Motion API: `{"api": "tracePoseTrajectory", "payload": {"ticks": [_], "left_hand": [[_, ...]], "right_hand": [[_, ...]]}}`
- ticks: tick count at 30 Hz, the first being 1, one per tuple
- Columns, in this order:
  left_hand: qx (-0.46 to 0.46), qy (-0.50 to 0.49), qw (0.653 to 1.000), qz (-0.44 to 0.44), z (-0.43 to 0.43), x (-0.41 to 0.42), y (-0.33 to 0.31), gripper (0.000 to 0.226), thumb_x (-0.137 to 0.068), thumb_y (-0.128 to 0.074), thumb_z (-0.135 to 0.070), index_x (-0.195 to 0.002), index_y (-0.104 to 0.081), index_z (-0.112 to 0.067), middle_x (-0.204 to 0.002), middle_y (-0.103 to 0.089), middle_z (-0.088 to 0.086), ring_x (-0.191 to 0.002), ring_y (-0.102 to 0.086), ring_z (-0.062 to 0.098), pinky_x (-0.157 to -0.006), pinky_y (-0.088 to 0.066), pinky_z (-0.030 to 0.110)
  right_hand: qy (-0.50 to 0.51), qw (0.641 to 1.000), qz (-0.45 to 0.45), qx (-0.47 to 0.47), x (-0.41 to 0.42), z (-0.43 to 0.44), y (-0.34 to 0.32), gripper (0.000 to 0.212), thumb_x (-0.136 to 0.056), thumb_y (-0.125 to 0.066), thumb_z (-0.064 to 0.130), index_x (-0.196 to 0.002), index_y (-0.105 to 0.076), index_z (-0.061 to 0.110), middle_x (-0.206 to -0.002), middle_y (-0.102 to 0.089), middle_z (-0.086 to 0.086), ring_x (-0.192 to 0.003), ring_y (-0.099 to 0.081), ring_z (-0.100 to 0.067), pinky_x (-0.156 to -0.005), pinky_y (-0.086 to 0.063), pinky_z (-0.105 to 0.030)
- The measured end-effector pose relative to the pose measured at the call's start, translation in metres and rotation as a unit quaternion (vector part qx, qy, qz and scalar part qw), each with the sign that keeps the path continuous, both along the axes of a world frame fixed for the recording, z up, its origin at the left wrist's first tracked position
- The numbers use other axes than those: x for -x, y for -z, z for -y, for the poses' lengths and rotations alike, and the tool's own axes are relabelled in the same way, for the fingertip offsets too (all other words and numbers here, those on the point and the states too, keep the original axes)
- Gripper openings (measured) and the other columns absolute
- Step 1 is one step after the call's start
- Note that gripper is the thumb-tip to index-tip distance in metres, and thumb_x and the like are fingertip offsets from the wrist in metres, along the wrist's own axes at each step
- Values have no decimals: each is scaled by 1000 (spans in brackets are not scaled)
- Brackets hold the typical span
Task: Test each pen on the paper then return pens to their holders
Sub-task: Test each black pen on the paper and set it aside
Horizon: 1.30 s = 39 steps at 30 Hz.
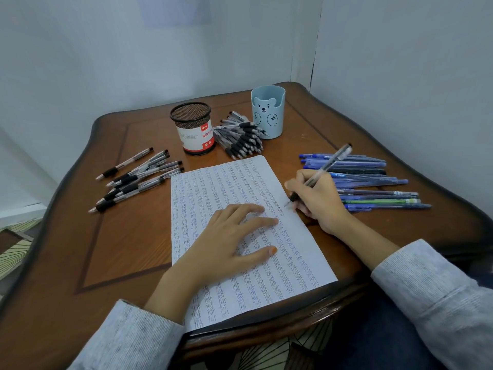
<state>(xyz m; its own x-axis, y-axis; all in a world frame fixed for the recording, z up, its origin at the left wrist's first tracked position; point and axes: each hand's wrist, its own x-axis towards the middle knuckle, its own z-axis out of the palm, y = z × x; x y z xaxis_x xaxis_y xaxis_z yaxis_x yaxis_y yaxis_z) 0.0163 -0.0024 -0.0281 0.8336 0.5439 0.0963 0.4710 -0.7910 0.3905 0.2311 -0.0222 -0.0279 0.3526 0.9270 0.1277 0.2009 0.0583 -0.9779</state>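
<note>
A white sheet of paper, covered in rows of small handwritten words, lies on the wooden table. My left hand rests flat on the sheet with fingers spread. My right hand grips a clear pen with a black grip, its tip touching the paper's right edge. A black mesh holder with a red-and-white label and a light blue bear holder stand at the back.
Loose clear-and-black pens lie in a group on the left and in a pile between the holders. Several blue and green pens lie in a row on the right. Walls close in behind and to the right.
</note>
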Motion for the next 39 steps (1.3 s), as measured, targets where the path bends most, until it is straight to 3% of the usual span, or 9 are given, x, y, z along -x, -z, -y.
{"api": "tracePoseTrajectory", "payload": {"ticks": [3, 6, 9, 14, 20, 24, 29, 32, 39], "left_hand": [[4, 0, 1000, 10, 1, 1, -1, 49, -89, -44, -64, -135, -43, -46, -143, -30, -24, -132, -20, -6, -107, -13, 19], [5, -21, 999, 33, 2, 2, -2, 44, -90, -47, -60, -131, -48, -42, -142, -32, -23, -123, -22, -12, -101, -11, 7], [-30, -56, 996, 56, -1, 4, -1, 44, -91, -43, -57, -128, -52, -36, -136, -42, -19, -118, -26, -13, -97, -13, 4], [-64, -83, 993, 46, -7, 7, 1, 49, -91, -34, -59, -126, -55, -32, -127, -48, -17, -117, -36, -3, -95, -22, 17], [-89, -113, 988, 51, -12, 8, 5, 52, -90, -30, -57, -123, -57, -28, -123, -52, -13, -116, -42, 4, -94, -25, 21], [-87, -118, 988, 50, -14, 8, 5, 54, -89, -28, -57, -124, -57, -27, -123, -52, -13, -116, -43, 5, -96, -28, 24], [-87, -115, 988, 49, -15, 8, 6, 55, -89, -27, -57, -125, -56, -27, -123, -52, -13, -115, -43, 5, -96, -28, 23], [-83, -111, 989, 49, -15, 8, 6, 56, -88, -26, -57, -125, -57, -27, -123, -52, -13, -116, -43, 6, -96, -29, 25], [-84, -113, 989, 55, -15, 8, 6, 56, -88, -26, -57, -124, -57, -28, -122, -52, -14, -116, -43, 5, -96, -28, 24]], "right_hand": [[-31, 995, -93, 4, -1, 2, -5, 32, -96, -54, 14, -66, -45, 8, -56, -51, -6, -37, -34, -10, -34, -27, -16], [-51, 998, -41, 5, 1, 3, -6, 28, -100, -43, 38, -93, -46, 11, -50, -45, 3, -40, -34, -9, -37, -31, -18], [-46, 999, 2, -9, 1, 5, -6, 34, -101, -37, 39, -112, -51, 9, -48, -46, 4, -40, -38, -6, -43, -36, -16], [-47, 998, 16, -27, 2, 7, -8, 34, -100, -39, 37, -108, -61, 13, -45, -44, 0, -38, -35, -10, -42, -36, -18], [-44, 998, 33, -20, 3, 8, -8, 29, -101, -40, 36, -104, -61, 17, -41, -44, 2, -35, -32, -14, -39, -33, -27], [-52, 997, 53, -9, 5, 10, -8, 30, -100, -40, 39, -114, -56, 18, -43, -48, 2, -37, -40, -11, -50, -45, -32], [-44, 994, 95, 11, 5, 7, -7, 35, -96, -54, 25, -126, -35, 28, -54, -61, -2, -42, -52, -4, -50, -44, -11], [-44, 993, 112, 8, 6, 8, -8, 37, -95, -56, 24, -126, -36, 26, -55, -63, -1, -43, -52, -1, -53, -41, -8], [-45, 995, 83, -32, 9, 12, -11, 28, -100, -40, 37, -114, -58, 19, -48, -50, -1, -41, -43, -15, -48, -42, -31]]}}
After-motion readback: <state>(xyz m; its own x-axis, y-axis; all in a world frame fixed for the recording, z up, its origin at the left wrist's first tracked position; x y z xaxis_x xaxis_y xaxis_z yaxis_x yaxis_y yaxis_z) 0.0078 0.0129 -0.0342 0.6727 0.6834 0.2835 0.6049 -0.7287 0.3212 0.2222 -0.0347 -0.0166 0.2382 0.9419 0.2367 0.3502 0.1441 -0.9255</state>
